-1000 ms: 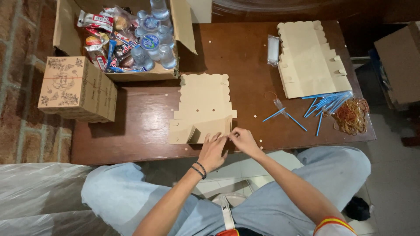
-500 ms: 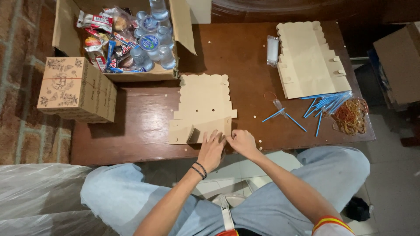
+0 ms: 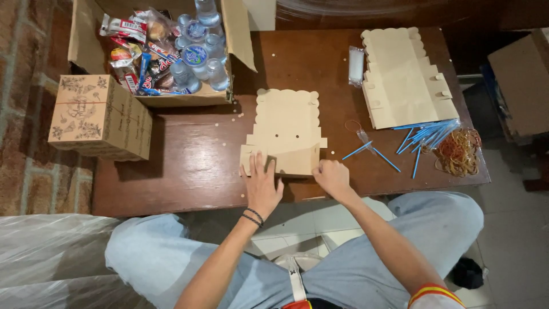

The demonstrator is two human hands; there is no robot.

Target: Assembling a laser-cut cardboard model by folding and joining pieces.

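Sitting at the left end of the brown table [image 3: 189, 171] is one finished printed box [image 3: 100, 117] beside an open carton of snacks and water bottles [image 3: 166, 48]. At the near edge the left hand [image 3: 262, 186] lies flat and open on the cardboard blank [image 3: 286, 134], while the right hand [image 3: 331, 176] pinches its folded-up front flap. I judge this box barely begun, with a stack of flat blanks [image 3: 403, 77], blue straws [image 3: 426, 134] and rubber bands [image 3: 457, 151] waiting at right; the fingertips' grip is hard to make out.

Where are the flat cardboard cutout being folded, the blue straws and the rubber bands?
flat cardboard cutout [image 3: 286, 123], head view, middle of its panel.
blue straws [image 3: 426, 134], head view, middle of the bundle.
rubber bands [image 3: 457, 151], head view, centre of the heap.
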